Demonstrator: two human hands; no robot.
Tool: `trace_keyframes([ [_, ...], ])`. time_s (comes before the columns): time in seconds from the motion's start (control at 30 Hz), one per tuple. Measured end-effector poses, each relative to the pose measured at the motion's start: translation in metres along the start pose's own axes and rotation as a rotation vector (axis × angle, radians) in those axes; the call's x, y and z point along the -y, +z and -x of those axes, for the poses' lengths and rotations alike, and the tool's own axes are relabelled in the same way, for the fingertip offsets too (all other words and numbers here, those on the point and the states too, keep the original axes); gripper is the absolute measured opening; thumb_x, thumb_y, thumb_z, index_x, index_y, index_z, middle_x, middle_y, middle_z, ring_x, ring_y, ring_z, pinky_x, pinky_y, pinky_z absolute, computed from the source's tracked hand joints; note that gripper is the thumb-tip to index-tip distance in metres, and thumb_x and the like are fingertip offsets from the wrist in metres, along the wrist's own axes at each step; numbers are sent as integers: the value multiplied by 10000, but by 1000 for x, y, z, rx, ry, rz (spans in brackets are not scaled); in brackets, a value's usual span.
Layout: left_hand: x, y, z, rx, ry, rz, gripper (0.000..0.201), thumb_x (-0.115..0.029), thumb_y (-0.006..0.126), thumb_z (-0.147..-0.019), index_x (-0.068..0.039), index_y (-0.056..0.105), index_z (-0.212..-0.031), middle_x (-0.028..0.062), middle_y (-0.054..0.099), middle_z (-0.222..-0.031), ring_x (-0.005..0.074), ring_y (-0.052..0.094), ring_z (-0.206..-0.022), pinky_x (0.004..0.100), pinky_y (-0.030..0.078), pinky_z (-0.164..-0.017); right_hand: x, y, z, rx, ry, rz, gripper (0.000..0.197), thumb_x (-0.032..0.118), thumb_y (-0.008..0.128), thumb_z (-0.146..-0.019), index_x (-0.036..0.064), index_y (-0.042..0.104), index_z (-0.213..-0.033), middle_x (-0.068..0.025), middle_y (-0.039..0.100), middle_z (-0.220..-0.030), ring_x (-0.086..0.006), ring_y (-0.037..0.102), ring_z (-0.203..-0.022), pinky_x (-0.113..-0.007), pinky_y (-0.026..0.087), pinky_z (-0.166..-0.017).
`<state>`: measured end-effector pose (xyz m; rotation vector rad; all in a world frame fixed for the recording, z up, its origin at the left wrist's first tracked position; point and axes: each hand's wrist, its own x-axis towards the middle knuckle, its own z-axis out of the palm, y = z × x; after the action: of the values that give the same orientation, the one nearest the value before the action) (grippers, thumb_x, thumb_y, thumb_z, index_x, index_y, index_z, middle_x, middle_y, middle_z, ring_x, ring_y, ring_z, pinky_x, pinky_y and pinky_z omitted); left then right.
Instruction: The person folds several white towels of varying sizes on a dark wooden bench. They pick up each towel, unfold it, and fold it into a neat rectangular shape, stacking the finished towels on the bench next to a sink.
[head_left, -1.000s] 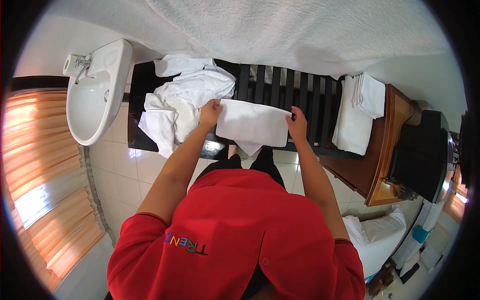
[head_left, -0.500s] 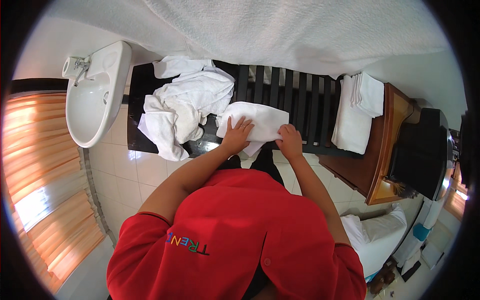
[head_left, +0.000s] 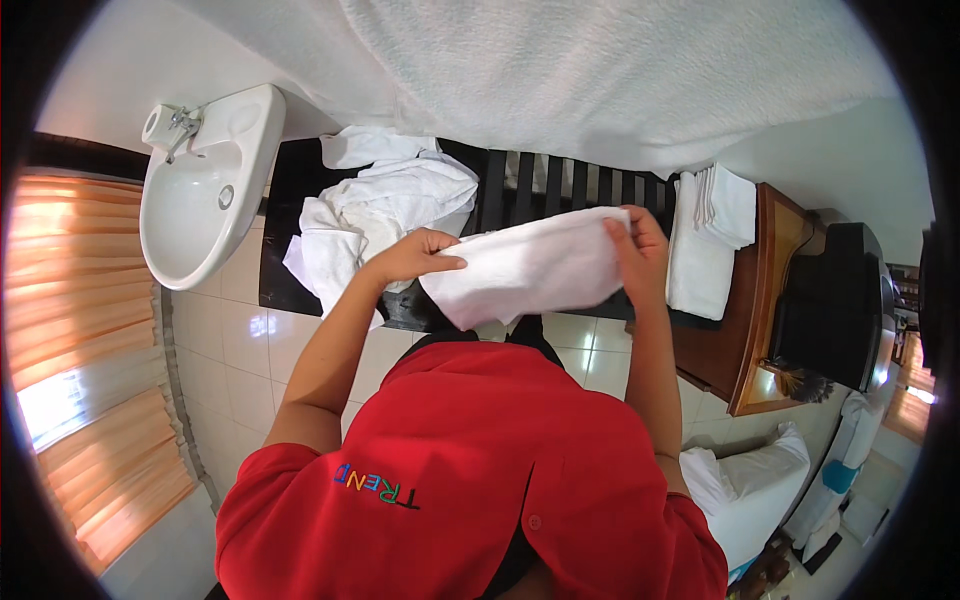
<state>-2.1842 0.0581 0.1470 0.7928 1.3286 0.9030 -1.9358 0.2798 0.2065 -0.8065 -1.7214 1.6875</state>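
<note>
A white towel (head_left: 530, 265) hangs partly folded between my two hands, raised above the near edge of the black slatted bench (head_left: 570, 185). At its upper left corner my left hand (head_left: 420, 255) pinches the cloth between thumb and fingers. My right hand (head_left: 640, 245) grips the upper right corner, fingers behind and thumb in front. Just beyond my left hand lies a loose heap of crumpled white towels (head_left: 390, 205). To the right of my right hand, folded white towels (head_left: 700, 265) lie on the bench's right end, with smaller folded cloths (head_left: 725, 205) on top.
A white washbasin (head_left: 185, 220) is on the wall at the left, above an orange curtain (head_left: 95, 330). A wooden cabinet (head_left: 745, 330) adjoins the bench's right end, with a black box-shaped appliance (head_left: 835, 310) beside it. A white pillow (head_left: 760, 465) lies at the lower right.
Both hands have lifted the towel off the bench and taken hold of its corners. They have moved apart, the left hand leftward and the right hand rightward. My view has shifted slightly.
</note>
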Motion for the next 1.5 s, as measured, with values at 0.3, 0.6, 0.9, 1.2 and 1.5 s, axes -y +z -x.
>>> trace_keyframes([
  [0.3,-3,11,8,-241,93,781,250,-135,652,-867,-37,586,-1088,41,649,-982,126,636,-877,280,525,-787,-15,3,8,-148,-35,78,177,156,664,-884,8,597,-955,14,601,-764,-29,510,-670,-177,402,-605],
  [0.6,-46,65,-19,-289,123,770,353,-267,545,-947,-51,515,-1225,28,638,-1002,92,634,-806,239,539,-635,14,98,34,-10,-275,459,157,112,686,-816,8,592,-888,-105,592,-765,-198,590,-617,-303,471,-560],
  [0.9,-70,78,-13,-175,220,708,397,-205,543,-940,-44,483,-1298,44,616,-1052,100,597,-896,245,511,-755,13,106,45,150,-308,430,235,87,657,-797,4,601,-1010,-151,603,-822,-277,607,-700,-340,500,-649],
  [1.2,-69,59,-3,38,202,416,339,-54,523,-900,-16,536,-1237,74,609,-1133,133,578,-1015,266,464,-887,59,37,18,82,-430,541,325,140,779,-710,21,645,-982,-84,652,-852,-198,611,-753,-308,486,-699],
  [1.5,-79,91,-18,148,224,215,368,-106,668,-847,-34,576,-1196,48,639,-1120,113,589,-984,285,459,-894,64,-24,42,239,89,144,249,147,783,-740,45,584,-850,20,574,-775,-68,509,-700,-228,428,-640],
])
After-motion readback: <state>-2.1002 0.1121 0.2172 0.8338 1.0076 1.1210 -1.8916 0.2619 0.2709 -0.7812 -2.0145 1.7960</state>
